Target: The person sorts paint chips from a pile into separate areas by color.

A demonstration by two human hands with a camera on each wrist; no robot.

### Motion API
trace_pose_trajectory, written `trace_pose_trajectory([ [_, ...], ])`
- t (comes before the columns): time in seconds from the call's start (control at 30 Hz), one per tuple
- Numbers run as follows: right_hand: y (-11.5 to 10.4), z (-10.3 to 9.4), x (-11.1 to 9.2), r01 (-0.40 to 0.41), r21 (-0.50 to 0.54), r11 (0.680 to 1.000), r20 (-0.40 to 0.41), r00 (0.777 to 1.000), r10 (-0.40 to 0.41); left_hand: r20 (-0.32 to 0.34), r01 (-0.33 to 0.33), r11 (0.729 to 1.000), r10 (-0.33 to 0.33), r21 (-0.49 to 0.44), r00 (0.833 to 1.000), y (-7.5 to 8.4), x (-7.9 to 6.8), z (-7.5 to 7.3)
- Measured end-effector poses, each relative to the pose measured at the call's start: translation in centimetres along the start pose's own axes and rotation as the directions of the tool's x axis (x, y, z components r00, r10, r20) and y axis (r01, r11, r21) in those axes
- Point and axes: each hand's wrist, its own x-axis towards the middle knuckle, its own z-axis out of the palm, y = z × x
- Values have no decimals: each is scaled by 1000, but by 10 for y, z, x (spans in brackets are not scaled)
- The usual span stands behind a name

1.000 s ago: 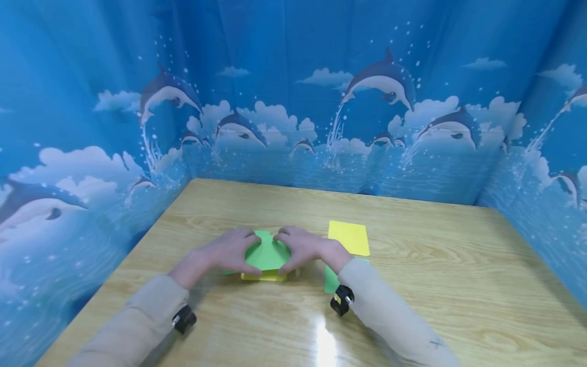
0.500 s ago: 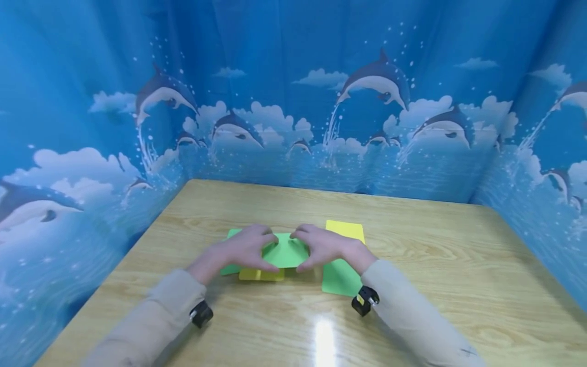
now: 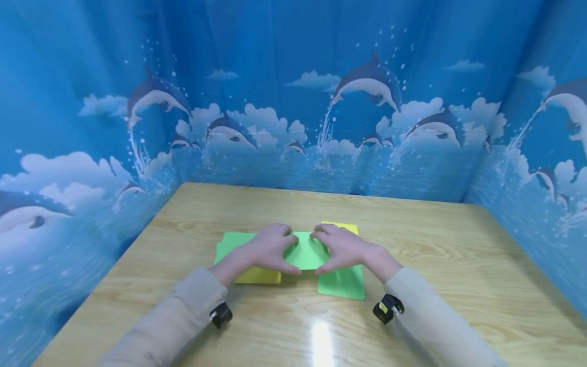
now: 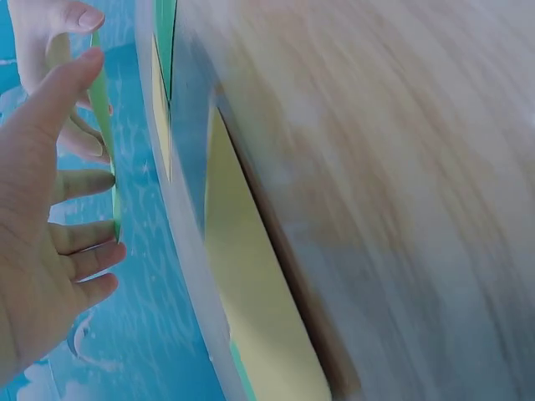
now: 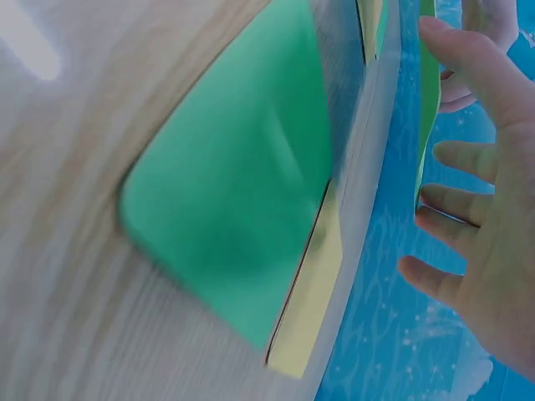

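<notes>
A green card [image 3: 304, 251] is pinched by the left hand [image 3: 270, 248] and right hand [image 3: 344, 250] above the worktop [image 3: 270, 318], inside its far edge; carrying is judged in hand, level support required next.

The held sheet [image 3: 304, 252] is green, the curtain [image 3: 275, 56] dolphin-patterned blue.

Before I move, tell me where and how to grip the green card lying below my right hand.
Probably pinch the green card by its near edge, top and underside, coming from your side: it looks thin and flat, that edge is uncovered, and a yellow card borders its far side.
</notes>
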Motion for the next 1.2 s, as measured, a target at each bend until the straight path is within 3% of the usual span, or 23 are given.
trace_pose_trajectory([
  [0.5,19,9,-47,-41,-40,998,-43,998,39,50,-75,994,71,79,996,36,32,9],
  [0.73,24,13,-66,-81,-8,997,-16,997,81,87,-117,988,108,98,990,48,44,14],
  [0.87,26,16,-73,-73,23,997,-12,997,73,110,-115,990,106,82,988,53,47,18],
  [1.2,29,21,-77,-31,-8,999,-15,999,31,147,-114,993,108,32,983,62,51,26],
])
